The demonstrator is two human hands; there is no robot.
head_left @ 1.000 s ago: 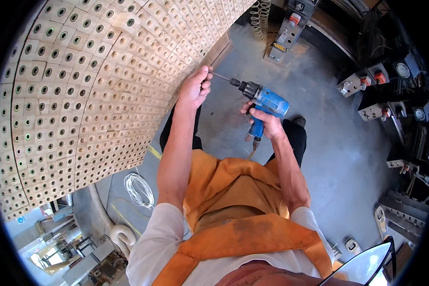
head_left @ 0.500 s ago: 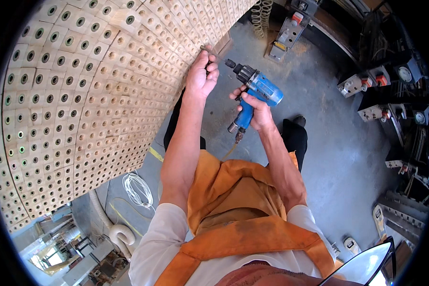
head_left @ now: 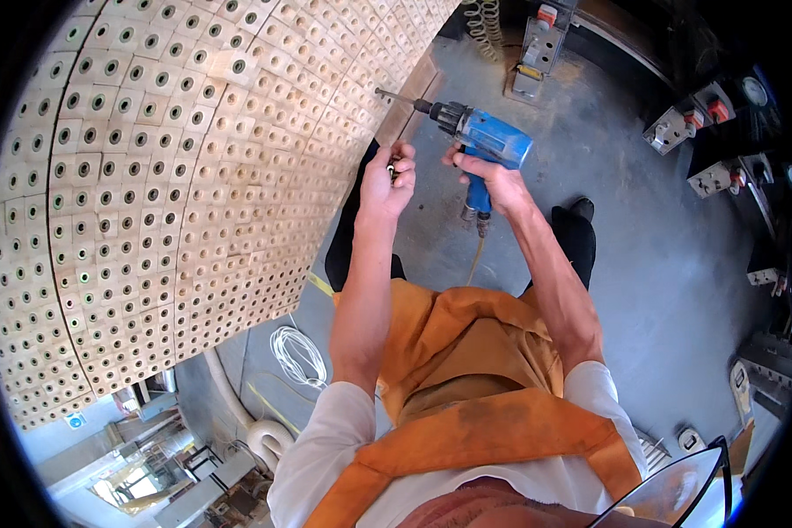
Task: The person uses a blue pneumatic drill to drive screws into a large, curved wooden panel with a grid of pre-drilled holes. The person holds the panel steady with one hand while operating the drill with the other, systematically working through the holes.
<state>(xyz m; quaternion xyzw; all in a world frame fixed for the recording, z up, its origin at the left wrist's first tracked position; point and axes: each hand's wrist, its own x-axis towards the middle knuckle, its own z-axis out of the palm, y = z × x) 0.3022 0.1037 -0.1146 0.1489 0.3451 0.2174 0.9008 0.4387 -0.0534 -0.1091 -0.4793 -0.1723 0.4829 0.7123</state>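
Our left hand (head_left: 385, 187) has its fingers (head_left: 402, 157) curled narrow around a small dark part (head_left: 392, 167), probably a screw or bit, too small to tell. Our right hand (head_left: 491, 180) is wrapped tight on the grip of the blue drill (head_left: 484, 141), just beside the left. Drill bit (head_left: 394, 95) points left, tip touching or nearly on the curved wall of pale wooden blocks (head_left: 150, 194) with round holes. Hose (head_left: 473, 255) hangs below the grip over the grey floor (head_left: 660, 264).

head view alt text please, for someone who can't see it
Seen from above, the right hand holds a blue drill toward a curved wall of pale wooden blocks with holes; the left hand pinches a small metal piece.
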